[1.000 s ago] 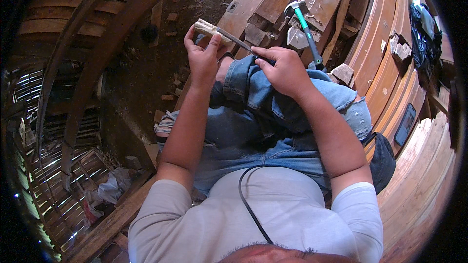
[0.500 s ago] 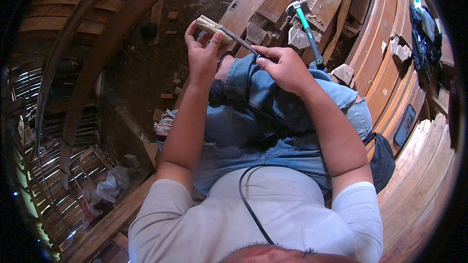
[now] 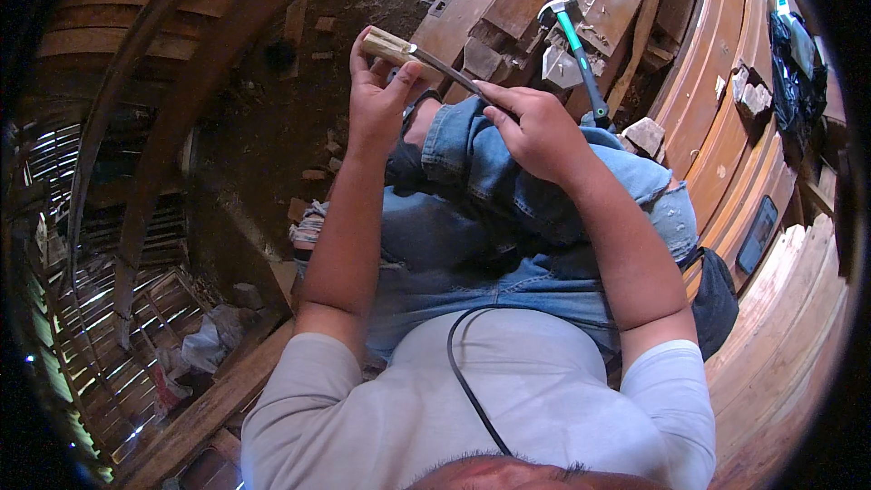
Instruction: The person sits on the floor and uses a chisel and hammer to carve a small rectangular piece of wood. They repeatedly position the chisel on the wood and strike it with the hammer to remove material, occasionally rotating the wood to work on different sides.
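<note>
Head view: my left hand (image 3: 379, 109) holds a short, pale piece of wood (image 3: 388, 44) up beyond my bent leg, the thumb on its near side and the fingers curled around the far side and the left end. My right hand (image 3: 544, 134) is closed around the grip end of a slim metal blade (image 3: 450, 73), its index finger stretched along the tool; the grip itself is mostly hidden in my palm. The blade slants up and to the left, and its tip meets the piece of wood just beside my left thumb, though I cannot tell how far it bites in. Below both hands are my faded blue jeans (image 3: 490, 159). Just past my right knee, a hammer (image 3: 579, 53) with a green and black handle lies on the stacked planks (image 3: 708, 118), its head pointing away from me. A rough wood offcut (image 3: 645, 135) sits near the end of that handle. Farther to the right are a black plastic bag (image 3: 786, 82) and, closer to me, a dark phone (image 3: 757, 236) on the boards. A black cable (image 3: 464, 379) runs down the front of my white shirt (image 3: 535, 381).
</note>
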Demonstrator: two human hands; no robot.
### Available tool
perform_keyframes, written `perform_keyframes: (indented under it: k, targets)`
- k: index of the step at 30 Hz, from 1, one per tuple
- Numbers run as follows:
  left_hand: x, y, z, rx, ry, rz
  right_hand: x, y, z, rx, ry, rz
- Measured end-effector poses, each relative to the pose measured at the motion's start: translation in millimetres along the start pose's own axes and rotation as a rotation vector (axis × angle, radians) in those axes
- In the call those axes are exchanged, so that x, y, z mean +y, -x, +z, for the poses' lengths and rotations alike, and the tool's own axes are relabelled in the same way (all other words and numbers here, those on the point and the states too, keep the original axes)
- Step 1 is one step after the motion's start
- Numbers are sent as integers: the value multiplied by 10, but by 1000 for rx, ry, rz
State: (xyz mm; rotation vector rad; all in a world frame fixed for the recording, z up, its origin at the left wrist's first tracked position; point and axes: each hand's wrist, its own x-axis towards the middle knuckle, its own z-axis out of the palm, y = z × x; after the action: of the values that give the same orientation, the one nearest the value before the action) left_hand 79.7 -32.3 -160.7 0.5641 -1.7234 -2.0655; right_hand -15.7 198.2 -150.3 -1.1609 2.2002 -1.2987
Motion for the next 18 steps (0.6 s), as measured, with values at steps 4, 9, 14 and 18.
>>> perform_keyframes:
  k: [4, 9, 14, 18]
  targets:
    - [39, 42, 24, 16, 19, -2, 25, -21, 17, -36, -176, 66]
    - [89, 56, 55, 14, -13, -4, 44, -33, -6, -93, -326, 159]
    - [-57, 147, 218, -260, -273, 135, -100, -73, -66, -239, -776, 389]
    - [-171, 91, 301, -88, 25, -2, -142, -64, -162, -16, -700, 289]
